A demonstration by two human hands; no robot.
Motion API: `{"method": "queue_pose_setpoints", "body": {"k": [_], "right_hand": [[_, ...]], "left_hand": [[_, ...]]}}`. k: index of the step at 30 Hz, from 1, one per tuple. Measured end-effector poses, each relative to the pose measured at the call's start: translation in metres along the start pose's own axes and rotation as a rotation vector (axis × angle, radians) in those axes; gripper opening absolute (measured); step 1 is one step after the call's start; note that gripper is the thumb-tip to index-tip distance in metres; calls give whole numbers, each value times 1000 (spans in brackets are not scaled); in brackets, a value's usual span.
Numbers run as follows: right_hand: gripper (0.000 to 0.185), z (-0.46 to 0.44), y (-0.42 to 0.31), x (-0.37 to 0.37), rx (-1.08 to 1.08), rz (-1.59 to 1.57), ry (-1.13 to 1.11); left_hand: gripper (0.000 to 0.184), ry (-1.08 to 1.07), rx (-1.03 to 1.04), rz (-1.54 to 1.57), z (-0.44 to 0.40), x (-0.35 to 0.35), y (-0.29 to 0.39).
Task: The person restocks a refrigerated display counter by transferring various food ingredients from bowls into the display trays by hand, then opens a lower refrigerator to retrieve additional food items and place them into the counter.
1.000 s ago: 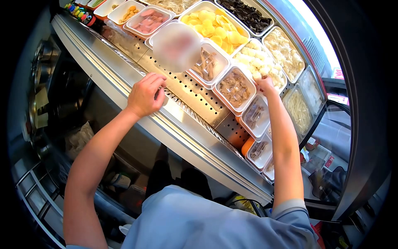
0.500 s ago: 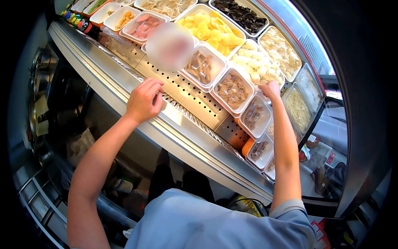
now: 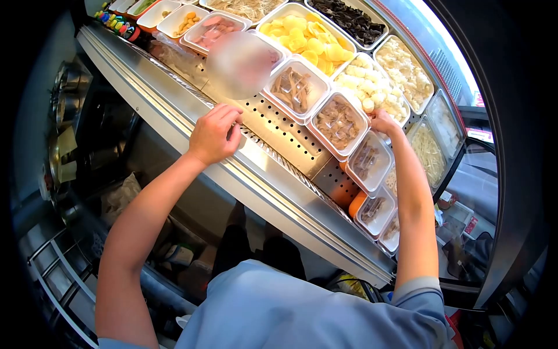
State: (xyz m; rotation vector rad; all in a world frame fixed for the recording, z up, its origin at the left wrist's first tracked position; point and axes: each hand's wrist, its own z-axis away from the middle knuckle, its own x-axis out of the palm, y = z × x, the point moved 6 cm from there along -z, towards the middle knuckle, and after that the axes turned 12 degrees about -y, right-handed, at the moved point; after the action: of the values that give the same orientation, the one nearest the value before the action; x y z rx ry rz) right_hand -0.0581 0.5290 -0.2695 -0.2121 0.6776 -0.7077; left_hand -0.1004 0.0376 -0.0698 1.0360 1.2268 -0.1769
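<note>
My right hand [image 3: 385,123] is at the near edge of a white tray of pale, rounded pieces [image 3: 368,87]. Its fingers are bent and closed by the nearest pieces; whatever is between the fingertips is hidden. Just left of it is a lidded tub of brownish strips [image 3: 339,123], with another similar tub [image 3: 295,90] beyond. Over the counter's metal front edge hovers my left hand [image 3: 216,134], loosely curled, with nothing visible in it. Below that hand lies the silvery ledge [image 3: 261,166].
Trays of yellow slices [image 3: 308,38], black fungus-like pieces [image 3: 354,23] and pink slices [image 3: 216,32] fill the back. Smaller lidded tubs [image 3: 370,161] line the right end. A perforated metal shelf [image 3: 279,131] runs along the front. Glass [image 3: 421,35] bounds the far side.
The view has shifted, so the counter appears slightly right and lower. My right hand's fingers now reach a little further into the tray's near edge. My left hand keeps its curled shape.
</note>
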Motion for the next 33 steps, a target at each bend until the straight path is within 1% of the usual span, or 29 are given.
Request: {"method": "queue_pose_setpoints", "body": {"k": [2,5,14,18,20,26,28,30,32,33], "right_hand": [[54,-2,1,1,-24,-35,-11],[52,11,-16,0,-61,36,-6],[44,13,-12,1,-81,-88,68],[44,5,-4,0,-39,6,82],[45,6,-10,1,-55,-7,56],[43,-4,-4,1,-64,90,53],[41,3,-8,2,-30,54,53],[40,9,-13,5,-64,45,49],[40,12,-12,3,-76,-25,101],[40,6,-8,5,-77,-56,90]], "left_hand": [[9,2,5,-10,0,-1,1],[9,-1,1,-16,0,0,1],[9,-1,-16,-7,-2,2,1],[9,6,-5,-11,-2,2,4],[9,19,6,-29,-2,2,5],[10,-1,-12,-6,-1,1,3],[9,7,-10,4,0,0,3],[9,13,-7,-3,1,-1,3],[9,17,-3,-3,1,-2,3],[9,17,-3,-7,1,-1,3]]}}
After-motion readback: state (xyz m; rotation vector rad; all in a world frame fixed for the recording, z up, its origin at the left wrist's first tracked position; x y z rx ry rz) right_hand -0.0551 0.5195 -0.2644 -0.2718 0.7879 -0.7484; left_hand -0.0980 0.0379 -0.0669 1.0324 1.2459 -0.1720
